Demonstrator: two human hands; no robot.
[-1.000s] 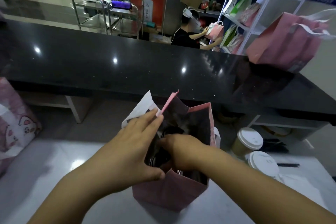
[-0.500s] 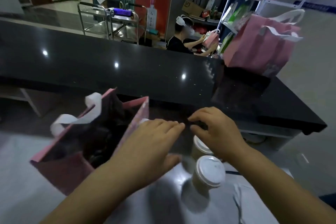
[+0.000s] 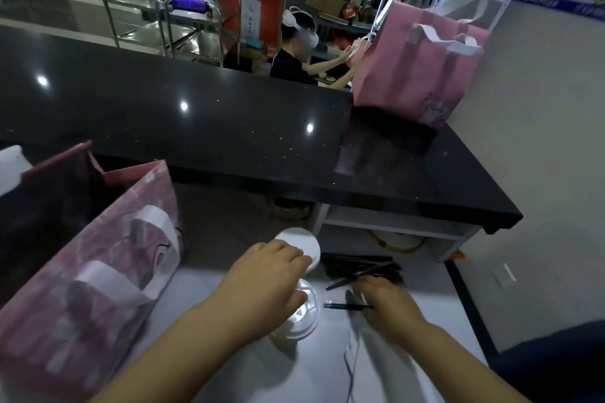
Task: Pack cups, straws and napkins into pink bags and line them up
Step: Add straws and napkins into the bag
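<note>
An open pink bag (image 3: 91,271) with white handles stands at the left on the white worktop. Two paper cups with white lids sit mid-table, the far cup (image 3: 304,244) and the near cup (image 3: 302,316). My left hand (image 3: 262,281) hovers over both with bent fingers, its fingertips on the far lid and its thumb over the near lid, gripping nothing. A pile of black straws (image 3: 357,263) lies to the right of the cups. My right hand (image 3: 388,307) presses down at the pile's near edge, fingers closed around one slanting straw. White napkins (image 3: 363,360) lie under my right wrist.
A second pink bag (image 3: 412,75) stands on the raised black counter (image 3: 229,127) at the far right. One loose straw (image 3: 343,305) lies beside the near cup. A grey wall closes the right side. Another person works behind the counter.
Both hands have left the pink bag, which now stands further left. My left hand has dropped onto the cups and my right hand has moved right and down onto the straws.
</note>
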